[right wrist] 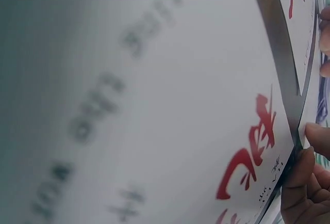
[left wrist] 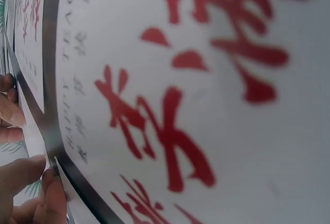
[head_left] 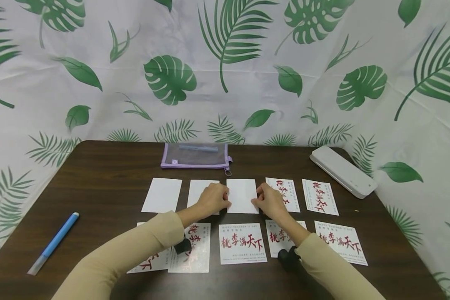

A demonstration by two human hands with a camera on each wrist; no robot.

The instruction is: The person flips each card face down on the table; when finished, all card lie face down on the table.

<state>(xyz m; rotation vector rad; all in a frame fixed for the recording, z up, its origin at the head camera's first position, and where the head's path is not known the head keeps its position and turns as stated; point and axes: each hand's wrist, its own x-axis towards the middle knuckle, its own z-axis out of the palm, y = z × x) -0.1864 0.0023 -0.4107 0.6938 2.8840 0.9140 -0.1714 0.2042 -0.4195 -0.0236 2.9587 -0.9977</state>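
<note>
Beige sleeves lowest in frame; left hand (head_left: 212, 200) and right hand (head_left: 268, 201) pinch blank card (head_left: 242, 196) edges—sleeve drag could scatter printed cards (head_left: 242, 243).

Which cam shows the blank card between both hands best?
Head view: the blank card is whole, left hand and right hand at its side edges. Both wrist views show only blurred printed cards and fingertips.

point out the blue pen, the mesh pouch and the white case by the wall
blue pen (head_left: 54, 242), head view, mid-barrel
mesh pouch (head_left: 195, 156), head view, middle of the mesh face
white case (head_left: 341, 171), head view, middle of the lid
</note>
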